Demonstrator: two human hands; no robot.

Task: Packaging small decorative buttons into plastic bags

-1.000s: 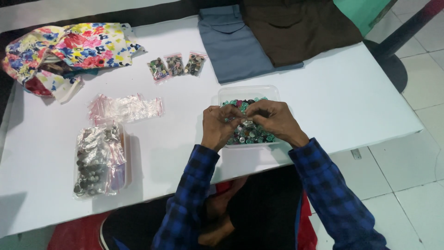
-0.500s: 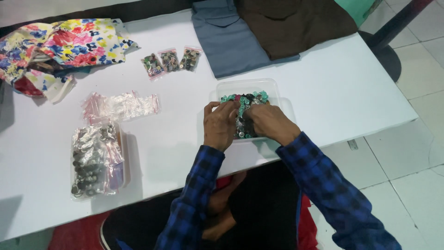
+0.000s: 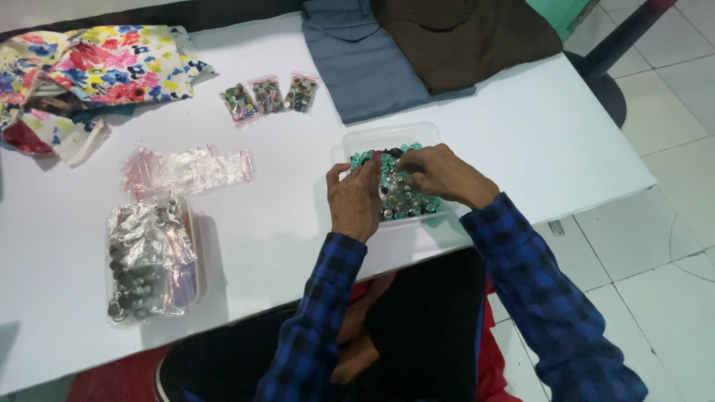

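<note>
A clear plastic tub near the table's front edge holds a heap of small green, black and silver buttons. My left hand rests over the tub's left side with its fingers curled down among the buttons. My right hand lies over the tub's right side, its fingertips pinched together in the heap. Whether either hand holds a button is hidden by the fingers.
Three small filled zip bags lie behind the tub. Empty clear zip bags and a tray of bagged metal buttons sit at the left. Floral cloth, grey-blue cloth and brown cloth lie along the far edge.
Both hands have stayed over the tub, the fingers shifting among the buttons. The view has moved slightly; nothing else on the table has moved.
</note>
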